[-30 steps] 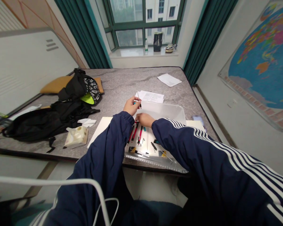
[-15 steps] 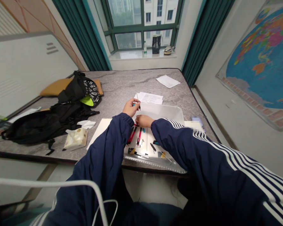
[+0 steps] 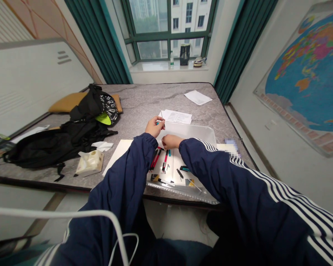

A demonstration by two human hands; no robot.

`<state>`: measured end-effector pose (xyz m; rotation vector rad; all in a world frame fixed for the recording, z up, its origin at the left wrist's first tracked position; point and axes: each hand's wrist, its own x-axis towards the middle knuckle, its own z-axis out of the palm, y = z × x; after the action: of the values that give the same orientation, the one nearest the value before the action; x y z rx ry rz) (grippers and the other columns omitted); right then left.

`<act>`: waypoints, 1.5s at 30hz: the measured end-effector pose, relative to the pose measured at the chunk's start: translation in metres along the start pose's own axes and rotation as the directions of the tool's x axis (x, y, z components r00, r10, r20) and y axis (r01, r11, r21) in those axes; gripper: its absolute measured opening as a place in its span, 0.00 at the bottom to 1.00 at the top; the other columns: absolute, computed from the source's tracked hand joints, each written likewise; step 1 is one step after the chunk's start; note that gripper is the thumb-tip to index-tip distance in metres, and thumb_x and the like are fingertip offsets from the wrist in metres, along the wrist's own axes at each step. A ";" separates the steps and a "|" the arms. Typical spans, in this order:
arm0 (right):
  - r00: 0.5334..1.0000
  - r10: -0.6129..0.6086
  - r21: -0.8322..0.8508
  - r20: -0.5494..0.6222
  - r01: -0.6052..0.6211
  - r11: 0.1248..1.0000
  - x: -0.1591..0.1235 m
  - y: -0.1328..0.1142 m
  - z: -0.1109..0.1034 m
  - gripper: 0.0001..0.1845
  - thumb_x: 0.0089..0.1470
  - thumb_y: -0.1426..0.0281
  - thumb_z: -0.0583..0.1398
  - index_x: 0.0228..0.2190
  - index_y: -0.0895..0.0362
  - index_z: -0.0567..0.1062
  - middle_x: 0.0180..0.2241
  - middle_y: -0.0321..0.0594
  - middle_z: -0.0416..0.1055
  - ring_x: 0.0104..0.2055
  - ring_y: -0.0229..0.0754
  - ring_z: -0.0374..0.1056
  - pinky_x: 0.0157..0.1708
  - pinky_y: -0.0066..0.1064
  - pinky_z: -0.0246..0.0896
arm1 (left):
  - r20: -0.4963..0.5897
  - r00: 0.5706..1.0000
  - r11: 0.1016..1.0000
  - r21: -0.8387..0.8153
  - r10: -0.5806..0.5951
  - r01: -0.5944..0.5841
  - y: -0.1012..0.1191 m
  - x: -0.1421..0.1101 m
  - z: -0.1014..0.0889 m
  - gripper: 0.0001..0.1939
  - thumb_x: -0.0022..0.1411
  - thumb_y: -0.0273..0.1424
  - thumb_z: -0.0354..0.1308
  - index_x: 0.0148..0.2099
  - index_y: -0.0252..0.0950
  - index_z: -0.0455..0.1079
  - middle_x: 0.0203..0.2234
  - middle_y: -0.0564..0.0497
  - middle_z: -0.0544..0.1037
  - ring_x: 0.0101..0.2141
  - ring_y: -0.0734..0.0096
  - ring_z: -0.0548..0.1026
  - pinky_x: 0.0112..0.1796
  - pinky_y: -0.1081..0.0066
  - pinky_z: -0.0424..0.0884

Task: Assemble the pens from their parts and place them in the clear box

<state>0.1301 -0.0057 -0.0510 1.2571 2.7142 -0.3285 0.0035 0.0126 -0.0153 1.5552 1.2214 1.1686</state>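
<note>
My left hand [image 3: 154, 128] is raised over the far left part of a clear plastic bin [image 3: 202, 132]. Its fingers pinch a thin pen refill [image 3: 162, 114], and a bit of teal shows at the fingers too. Lower and to the right, my right hand [image 3: 171, 141] is closed inside the bin; whatever its fingertips hold is hidden. Below the hands lie red-and-black pens [image 3: 165, 161], a small teal piece [image 3: 169, 152], tiny metal-looking parts [image 3: 168, 166], a short black piece [image 3: 180, 173] and a white-and-black pen [image 3: 165, 182]. My right sleeve partly covers black-and-teal pieces [image 3: 184, 168].
Printed sheets [image 3: 177, 116] lie behind the bin, another paper [image 3: 198, 98] farther back. To the left are a tissue pack [image 3: 89, 162], a black backpack [image 3: 47, 144] and a patterned cap [image 3: 108, 107]. A white tube [image 3: 100, 213] crosses the lower left foreground.
My right hand has shifted slightly right, away from the red pens. My left hand keeps its pinch on the refill at nearly the same place. The view has tilted a little.
</note>
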 end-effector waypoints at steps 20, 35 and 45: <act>0.874 0.360 0.943 -0.326 0.326 0.062 -0.050 0.029 -0.065 0.17 0.45 0.60 0.69 0.34 0.58 0.75 0.29 0.37 0.75 0.28 0.34 0.71 0.32 0.27 0.70 | -0.021 1.000 0.997 0.079 0.023 -0.022 0.001 -0.002 0.000 0.08 0.54 0.33 0.61 0.36 0.37 0.70 0.19 0.53 0.76 0.21 0.74 0.70 0.28 0.74 0.66; 0.850 0.318 0.901 -0.420 0.348 0.260 -0.040 0.019 -0.057 0.21 0.40 0.60 0.71 0.34 0.60 0.76 0.27 0.40 0.77 0.28 0.38 0.73 0.30 0.31 0.72 | 0.047 0.999 0.988 0.155 0.003 -0.010 0.008 -0.010 0.000 0.09 0.46 0.29 0.65 0.33 0.35 0.72 0.18 0.54 0.76 0.23 0.71 0.74 0.31 0.72 0.69; 0.787 0.298 0.731 -0.540 0.264 0.629 -0.038 0.011 -0.052 0.17 0.52 0.61 0.62 0.38 0.60 0.79 0.29 0.41 0.77 0.25 0.37 0.71 0.25 0.26 0.64 | 0.050 0.994 0.949 0.295 0.102 -0.112 0.007 -0.012 -0.001 0.07 0.46 0.28 0.61 0.31 0.36 0.76 0.21 0.52 0.77 0.29 0.68 0.74 0.34 0.71 0.69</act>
<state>0.1610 -0.0136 0.0061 1.8644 3.2024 -1.5078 0.0032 -0.0003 -0.0100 1.8774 1.3523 1.0559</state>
